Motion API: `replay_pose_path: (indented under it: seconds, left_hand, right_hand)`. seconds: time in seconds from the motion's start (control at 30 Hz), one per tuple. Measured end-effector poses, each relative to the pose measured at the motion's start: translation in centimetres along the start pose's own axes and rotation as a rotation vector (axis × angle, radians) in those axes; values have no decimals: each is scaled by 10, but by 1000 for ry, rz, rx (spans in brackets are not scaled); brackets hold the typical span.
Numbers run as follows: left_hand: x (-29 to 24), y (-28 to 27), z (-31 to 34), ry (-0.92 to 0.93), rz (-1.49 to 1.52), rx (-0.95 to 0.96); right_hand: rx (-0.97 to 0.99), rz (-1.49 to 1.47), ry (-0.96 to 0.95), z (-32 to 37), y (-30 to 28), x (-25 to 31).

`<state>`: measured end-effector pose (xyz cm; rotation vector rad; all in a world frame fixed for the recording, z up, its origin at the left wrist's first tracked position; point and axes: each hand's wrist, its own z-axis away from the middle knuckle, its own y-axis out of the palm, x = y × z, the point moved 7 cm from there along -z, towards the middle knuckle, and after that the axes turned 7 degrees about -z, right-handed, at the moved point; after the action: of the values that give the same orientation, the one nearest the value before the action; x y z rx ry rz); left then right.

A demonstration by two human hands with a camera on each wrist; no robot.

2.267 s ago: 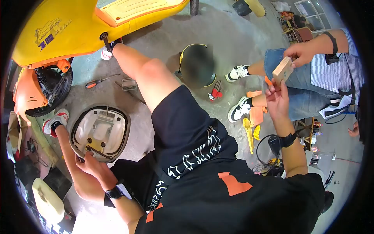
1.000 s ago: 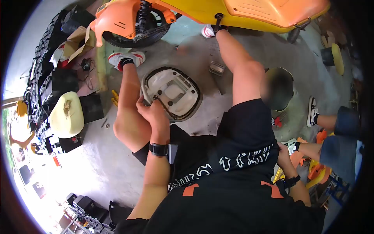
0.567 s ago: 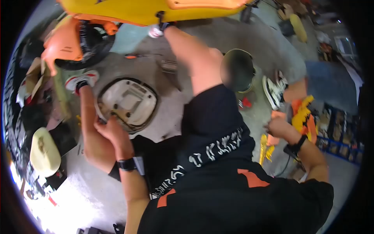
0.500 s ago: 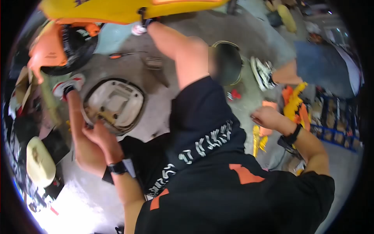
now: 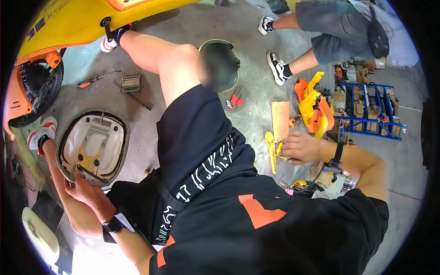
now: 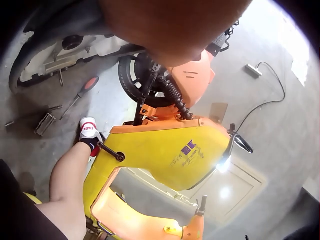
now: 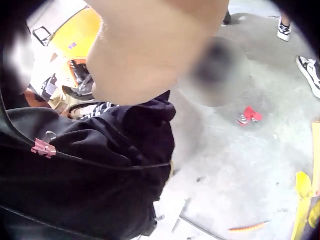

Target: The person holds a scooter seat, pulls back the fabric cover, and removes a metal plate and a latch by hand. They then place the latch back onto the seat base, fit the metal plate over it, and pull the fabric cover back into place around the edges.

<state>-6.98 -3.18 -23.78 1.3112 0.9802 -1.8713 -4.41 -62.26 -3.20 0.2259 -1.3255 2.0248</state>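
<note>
Grey concrete floor (image 5: 254, 64) runs under all of this, with a yellow scooter (image 5: 87, 27) across the upper left and a blue metal frame (image 5: 371, 110) at the right. The pale seat base (image 5: 95, 144), rimmed in black, sits at the lower left of the head view. The left hand (image 5: 83, 189) grips its near edge, thumb on top. The right hand (image 5: 300, 148) is right of centre, back upward, its fingers bent; I can't tell whether anything is in it, or whether it touches the yellow pieces (image 5: 271, 151) beside it.

My worry is that one-sided grip: if the fingers slacken, the base's far end could tip and drop. A careless sweep of the right forearm might also scatter the yellow pieces.

Two seconds or so ago the right hand was raised to a wooden block in another person's hand; now I see no block, and the hand is lower and turned over. The left hand has kept to the same edge, though the base appears farther left.
</note>
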Motion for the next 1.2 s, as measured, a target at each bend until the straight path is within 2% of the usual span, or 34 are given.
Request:
replay_pose_path:
  seconds: [0.13, 0.17, 0.23, 0.3, 0.37, 0.4, 0.43, 0.47, 0.5, 0.53, 0.57, 0.6, 0.63, 0.67, 0.73, 0.77, 0.8, 0.87, 0.9, 0.97, 1.0, 1.07, 1.1, 1.17, 1.2]
  left_hand:
    - [-5, 0, 4, -4, -42, -22]
    - [-4, -1, 5, -5, -44, -18]
    - [1, -2, 0, -8, -31, -6]
    - [7, -1, -7, 58, 11, 4]
    - [-8, 6, -2, 135, 58, -9]
    - [3, 0, -8, 110, -1, -36]
    - [-24, 6, 7, 153, -34, -91]
    - [-24, 4, 6, 211, -87, -152]
    - [-20, 3, 3, 215, -17, -131]
    - [-24, 1, 0, 263, -155, -106]
    - [4, -8, -13, 256, -248, -201]
    - [19, -10, -21, 267, -249, -213]
    - [17, -9, -22, 311, -316, -199]
    - [15, -8, -21, 258, -336, -186]
    - [0, -5, -14, 224, -371, -169]
    - [13, -8, -19, 236, -321, -128]
    - [13, -8, -17, 215, -309, -136]
    - [4, -7, -10, 97, -196, -108]
    - [8, -8, -10, 94, -214, -99]
    - [15, -8, -16, 127, -141, -137]
    - [17, -4, -18, 136, -153, -118]
    - [18, -5, -17, 163, -114, -152]
    - [15, -3, -15, 168, -84, -152]
    - [11, -1, -14, 157, -122, -154]
    - [11, -1, -13, 140, -147, -176]
  right_hand:
    - [118, -114, 30, 15, -30, -29]
    - [138, -71, 10, 10, -41, -37]
    - [192, 42, 100, 1, -63, -76]
    - [-8, 50, 285, -41, -114, -106]
    - [-161, -252, 618, -89, -133, -159]
    - [-169, -252, 557, -133, -140, -152]
    - [-508, -456, 411, -179, -168, -133]
    - [-826, -681, 241, -218, -189, -116]
    - [-812, -780, 124, -264, -188, -98]
    - [-781, -887, 12, -308, -184, -78]
    - [-629, -986, 22, -351, -167, -61]
    - [-473, -1021, 50, -389, -146, -41]
    - [-384, -971, 42, -419, -118, -20]
    - [-370, -797, -66, -447, -97, -5]
    - [-366, -691, -178, -490, -51, 8]
    - [-432, -575, -149, -513, -15, 10]
    - [-439, -589, -173, -521, 2, 5]
    - [-158, -1082, 45, -541, 52, -19]
    - [-158, -1102, 49, -539, 54, -14]
    - [37, -1238, 127, -536, 67, -1]
    - [21, -1256, 128, -530, 57, 10]
    - [29, -1195, -37, -510, 27, 48]
    - [15, -1217, -33, -504, 25, 53]
    - [-132, -846, -402, -492, 3, 75]
    - [-145, -855, -395, -494, 8, 70]
